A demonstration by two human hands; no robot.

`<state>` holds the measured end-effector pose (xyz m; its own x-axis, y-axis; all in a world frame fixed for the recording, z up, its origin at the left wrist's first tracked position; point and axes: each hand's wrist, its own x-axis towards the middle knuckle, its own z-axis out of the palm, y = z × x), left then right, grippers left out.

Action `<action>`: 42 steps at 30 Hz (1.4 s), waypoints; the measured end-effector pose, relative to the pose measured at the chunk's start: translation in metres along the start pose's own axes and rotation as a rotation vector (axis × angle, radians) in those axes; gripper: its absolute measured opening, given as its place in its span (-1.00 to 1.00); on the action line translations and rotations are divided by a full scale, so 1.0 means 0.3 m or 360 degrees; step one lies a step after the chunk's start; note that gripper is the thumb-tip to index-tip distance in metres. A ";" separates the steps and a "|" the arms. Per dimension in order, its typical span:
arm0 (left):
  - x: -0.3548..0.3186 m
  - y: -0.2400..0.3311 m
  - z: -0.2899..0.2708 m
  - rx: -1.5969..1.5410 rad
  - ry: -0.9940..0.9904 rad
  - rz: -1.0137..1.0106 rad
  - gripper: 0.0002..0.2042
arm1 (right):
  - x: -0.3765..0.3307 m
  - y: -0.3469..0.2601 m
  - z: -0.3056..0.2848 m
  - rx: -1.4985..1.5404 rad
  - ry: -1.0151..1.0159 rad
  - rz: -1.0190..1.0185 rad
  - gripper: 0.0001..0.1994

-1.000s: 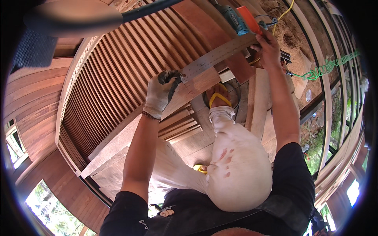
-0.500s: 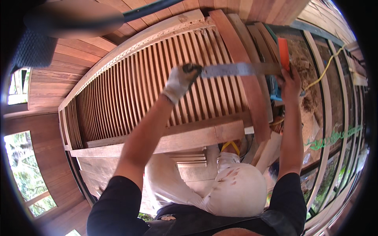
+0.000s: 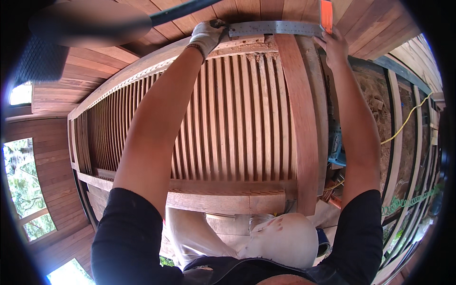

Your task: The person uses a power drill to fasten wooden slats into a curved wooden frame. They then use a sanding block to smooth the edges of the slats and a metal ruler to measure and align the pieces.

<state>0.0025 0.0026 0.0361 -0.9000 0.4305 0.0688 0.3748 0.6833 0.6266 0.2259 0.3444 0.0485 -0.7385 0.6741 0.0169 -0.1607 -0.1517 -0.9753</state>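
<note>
A carpenter's square with a ruled metal blade [image 3: 275, 28] and an orange stock [image 3: 326, 17] lies across the far edge of a slatted wooden panel [image 3: 232, 118]. My left hand [image 3: 206, 38], in a white glove with dark fingertips, is closed around the blade's left end. Bare, my right hand [image 3: 336, 47] grips the other end, its thumb and fingers by the orange stock. A reddish board [image 3: 300, 109] runs along the panel's right side, beneath the blade at its far end. Wood shavings sit on the far rail close to the blade.
Right of the panel, a blue power tool [image 3: 336, 146] rests partly behind my right arm. A yellow cord [image 3: 403, 124] and a green coiled line [image 3: 403, 204] run farther right. Plank walls [image 3: 52, 190] with bright window openings stand at left. My knee is at the panel's near edge.
Both hands have carried the square away from me, from over the slats to the panel's far edge. My arms are stretched farther out, and the whole view has shifted.
</note>
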 end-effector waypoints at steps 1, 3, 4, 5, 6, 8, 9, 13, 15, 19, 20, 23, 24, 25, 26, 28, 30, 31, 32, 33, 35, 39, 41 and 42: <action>-0.019 0.019 0.010 -0.0026 -0.0011 0.0018 -0.68 | 0.008 0.017 -0.014 -0.0016 0.0003 -0.0012 -0.63; -0.038 0.062 0.009 0.0073 0.0042 -0.0085 -0.70 | 0.035 0.037 -0.031 -0.0020 0.0056 0.0034 -0.63; -0.049 0.081 0.006 0.0125 0.0070 -0.0134 -0.71 | 0.046 0.046 -0.039 -0.0020 0.0083 0.0056 -0.63; -0.062 0.090 -0.011 0.0081 0.0065 -0.0122 -0.71 | 0.038 0.037 -0.023 -0.0020 0.0085 0.0048 -0.63; -0.073 0.088 -0.017 0.0030 0.0058 -0.0111 -0.71 | 0.018 0.021 -0.001 -0.0027 0.0088 0.0038 -0.64; -0.081 0.076 -0.017 -0.0052 0.0053 -0.0044 -0.71 | 0.002 0.012 0.010 -0.0042 0.0077 0.0012 -0.64; -0.081 0.061 -0.016 -0.0082 0.0054 0.0011 -0.70 | -0.001 0.012 0.009 -0.0048 0.0063 -0.0003 -0.64; -0.054 0.031 0.001 0.0015 0.0136 0.0030 -0.70 | 0.023 0.027 -0.014 -0.0074 -0.0010 -0.0070 -0.62; -0.067 0.051 0.008 -0.0059 0.0084 -0.0010 -0.70 | 0.026 0.042 -0.023 -0.0045 0.0000 -0.0085 -0.62; -0.063 0.027 0.000 -0.0125 0.0065 0.0118 -0.71 | 0.027 0.050 -0.016 -0.0026 0.0005 -0.0064 -0.62; -0.071 0.044 0.004 -0.0062 0.0065 0.0079 -0.72 | 0.021 0.046 -0.020 -0.0051 0.0030 -0.0056 -0.61; -0.079 0.065 0.011 0.0000 0.0071 0.0040 -0.73 | 0.013 0.037 -0.024 -0.0089 0.0048 -0.0056 -0.59; -0.043 -0.003 0.018 -0.0056 0.0091 0.0075 -0.73 | 0.029 0.046 -0.015 -0.0065 0.0004 -0.0072 -0.58; -0.021 -0.045 0.024 -0.0119 0.0099 0.0111 -0.73 | 0.040 0.055 -0.012 -0.0050 -0.0031 -0.0084 -0.56; -0.025 -0.043 0.026 -0.0127 0.0119 0.0142 -0.72 | 0.039 0.056 -0.016 -0.0065 -0.0018 -0.0069 -0.56; -0.034 -0.039 0.024 -0.0138 0.0163 0.0202 -0.68 | 0.037 0.057 -0.021 -0.0091 0.0002 -0.0040 -0.57; -0.071 0.017 0.022 -0.0123 0.0165 0.0151 -0.67 | 0.030 0.053 -0.033 -0.0097 0.0040 -0.0037 -0.57; -0.086 0.049 0.013 -0.0112 0.0168 0.0125 -0.67 | 0.027 0.052 -0.036 -0.0097 0.0057 -0.0036 -0.57; -0.085 0.057 0.003 -0.0063 0.0144 0.0068 -0.66 | 0.028 0.051 -0.033 -0.0102 0.0048 -0.0041 -0.57; -0.084 0.064 -0.004 -0.0015 0.0119 0.0012 -0.66 | 0.028 0.050 -0.032 -0.0109 0.0040 -0.0045 -0.56; -0.081 0.062 -0.011 0.0065 0.0104 -0.0045 -0.65 | 0.027 0.048 -0.024 -0.0098 0.0035 -0.0058 -0.57; -0.067 0.033 0.007 0.0100 0.0153 0.0007 -0.67 | 0.029 0.056 -0.018 -0.0054 0.0027 -0.0111 -0.60; -0.063 0.021 0.019 0.0001 0.0139 0.0040 -0.70 | 0.028 0.058 -0.026 -0.0060 0.0032 -0.0110 -0.60; -0.061 0.013 0.022 -0.0083 0.0111 0.0046 -0.72 | 0.025 0.055 -0.030 -0.0072 0.0044 -0.0091 -0.60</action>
<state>0.0219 0.0013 0.0322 -0.9029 0.4063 0.1405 0.3906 0.6388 0.6628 0.2236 0.3536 0.0306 -0.7103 0.7007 0.0674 -0.1721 -0.0800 -0.9818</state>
